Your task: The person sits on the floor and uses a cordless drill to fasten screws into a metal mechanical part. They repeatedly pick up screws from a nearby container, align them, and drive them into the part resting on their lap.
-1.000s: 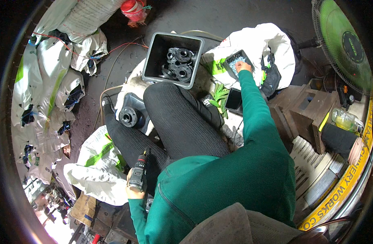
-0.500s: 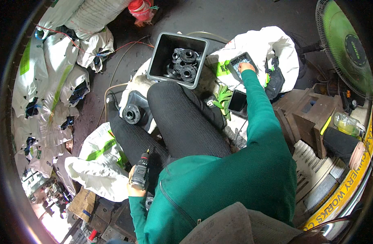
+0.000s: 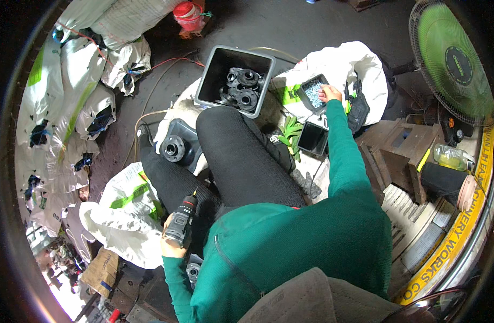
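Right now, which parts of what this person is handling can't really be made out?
Head view only:
- Small tray: the pale bits inside are too small to identify; the right hand covers one corner.
- Whether the right hand's fingers pinch anything: too small.
- Power drill: the left hand wraps its grip, hiding the trigger.
- Black bin: its ring-shaped parts overlap in shadow, so no count.

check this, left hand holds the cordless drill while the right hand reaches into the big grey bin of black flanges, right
Not quite. In the head view the right hand reaches into the small black tray of screws, not the grey bin of flanges. The left hand does hold the cordless drill.
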The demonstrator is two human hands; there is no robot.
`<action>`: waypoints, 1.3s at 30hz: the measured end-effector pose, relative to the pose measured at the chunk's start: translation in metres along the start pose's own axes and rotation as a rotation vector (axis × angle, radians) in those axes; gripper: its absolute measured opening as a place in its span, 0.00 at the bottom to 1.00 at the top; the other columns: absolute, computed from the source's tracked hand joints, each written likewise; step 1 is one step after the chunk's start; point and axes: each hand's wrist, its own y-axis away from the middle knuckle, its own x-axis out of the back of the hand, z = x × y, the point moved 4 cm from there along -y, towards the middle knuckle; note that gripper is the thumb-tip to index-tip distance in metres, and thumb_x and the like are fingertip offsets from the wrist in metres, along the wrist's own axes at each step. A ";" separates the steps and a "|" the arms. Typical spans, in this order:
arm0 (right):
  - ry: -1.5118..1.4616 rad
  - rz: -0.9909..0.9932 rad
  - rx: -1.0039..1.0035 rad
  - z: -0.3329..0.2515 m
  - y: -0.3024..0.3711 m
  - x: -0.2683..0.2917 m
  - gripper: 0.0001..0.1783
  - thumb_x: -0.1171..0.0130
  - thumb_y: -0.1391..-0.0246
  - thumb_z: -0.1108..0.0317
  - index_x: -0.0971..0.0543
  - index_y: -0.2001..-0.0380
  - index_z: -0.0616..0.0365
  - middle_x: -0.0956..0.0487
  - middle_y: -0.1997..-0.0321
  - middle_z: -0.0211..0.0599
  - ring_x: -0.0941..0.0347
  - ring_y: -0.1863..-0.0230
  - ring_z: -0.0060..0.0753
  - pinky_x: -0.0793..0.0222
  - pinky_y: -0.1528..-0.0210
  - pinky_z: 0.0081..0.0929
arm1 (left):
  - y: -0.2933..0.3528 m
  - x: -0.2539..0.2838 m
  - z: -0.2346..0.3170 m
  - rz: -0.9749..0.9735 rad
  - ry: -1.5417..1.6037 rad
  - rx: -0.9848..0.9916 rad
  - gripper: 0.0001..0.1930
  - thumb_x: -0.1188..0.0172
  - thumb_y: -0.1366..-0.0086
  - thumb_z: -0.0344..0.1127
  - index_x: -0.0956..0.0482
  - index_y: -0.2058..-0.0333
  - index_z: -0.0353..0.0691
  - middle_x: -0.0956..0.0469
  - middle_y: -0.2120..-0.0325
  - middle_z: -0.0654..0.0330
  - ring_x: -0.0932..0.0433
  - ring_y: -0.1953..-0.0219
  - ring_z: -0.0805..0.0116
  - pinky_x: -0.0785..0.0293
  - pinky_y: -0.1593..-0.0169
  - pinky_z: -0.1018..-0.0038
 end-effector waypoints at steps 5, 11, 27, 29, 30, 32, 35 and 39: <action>-0.560 -0.719 -0.072 -0.060 0.129 -0.117 0.12 0.48 0.48 0.65 0.27 0.64 0.62 0.25 0.73 0.39 0.27 0.78 0.27 0.24 0.73 0.27 | -0.010 0.024 0.020 0.001 -0.435 -0.212 0.27 0.37 0.54 0.34 0.32 0.52 0.39 0.26 0.60 0.53 0.27 0.55 0.56 0.32 0.49 0.67; -0.816 -1.241 -0.369 -0.077 0.308 -0.266 0.11 0.49 0.48 0.61 0.30 0.66 0.56 0.29 0.72 0.34 0.35 0.74 0.25 0.35 0.72 0.24 | -0.012 0.056 0.050 0.351 -0.477 -0.511 0.20 0.46 0.46 0.40 0.32 0.53 0.50 0.31 0.58 0.56 0.28 0.57 0.60 0.29 0.54 0.59; -0.496 -1.376 -0.554 -0.039 0.406 -0.356 0.12 0.51 0.45 0.63 0.30 0.61 0.58 0.24 0.64 0.44 0.25 0.73 0.31 0.24 0.68 0.29 | 0.019 0.071 -0.021 0.415 -0.068 -0.262 0.30 0.33 0.59 0.34 0.30 0.52 0.41 0.27 0.57 0.56 0.27 0.55 0.57 0.30 0.50 0.68; -0.481 -1.357 -0.574 -0.032 0.409 -0.363 0.12 0.51 0.45 0.64 0.30 0.60 0.58 0.24 0.62 0.46 0.24 0.73 0.31 0.24 0.68 0.30 | 0.024 0.070 -0.026 0.395 -0.044 -0.213 0.30 0.32 0.59 0.36 0.29 0.54 0.44 0.26 0.58 0.57 0.28 0.55 0.56 0.32 0.49 0.67; -0.459 -1.366 -0.562 -0.030 0.409 -0.365 0.11 0.50 0.46 0.65 0.30 0.61 0.59 0.25 0.61 0.45 0.25 0.69 0.31 0.23 0.63 0.31 | 0.024 0.070 -0.029 0.395 -0.041 -0.211 0.29 0.32 0.59 0.36 0.28 0.54 0.45 0.26 0.58 0.58 0.28 0.55 0.57 0.32 0.48 0.67; -0.438 -1.321 -0.485 -0.026 0.406 -0.369 0.11 0.51 0.47 0.66 0.30 0.61 0.59 0.25 0.60 0.44 0.25 0.63 0.31 0.24 0.62 0.29 | 0.026 0.070 -0.029 0.439 -0.150 -0.277 0.27 0.32 0.59 0.38 0.27 0.56 0.46 0.25 0.60 0.59 0.28 0.55 0.57 0.33 0.48 0.67; -0.354 -1.275 -0.368 -0.026 0.397 -0.370 0.11 0.51 0.48 0.71 0.29 0.61 0.61 0.26 0.59 0.40 0.27 0.60 0.28 0.25 0.60 0.27 | 0.025 0.069 -0.032 0.440 -0.173 -0.292 0.26 0.33 0.57 0.37 0.28 0.55 0.45 0.24 0.62 0.59 0.27 0.56 0.58 0.32 0.49 0.67; -0.137 -1.233 -0.235 -0.027 0.393 -0.367 0.15 0.44 0.50 0.73 0.26 0.57 0.61 0.26 0.63 0.32 0.28 0.65 0.20 0.27 0.61 0.21 | 0.023 0.065 -0.039 0.373 0.073 -0.139 0.25 0.35 0.55 0.36 0.28 0.55 0.42 0.24 0.62 0.59 0.25 0.58 0.61 0.31 0.50 0.69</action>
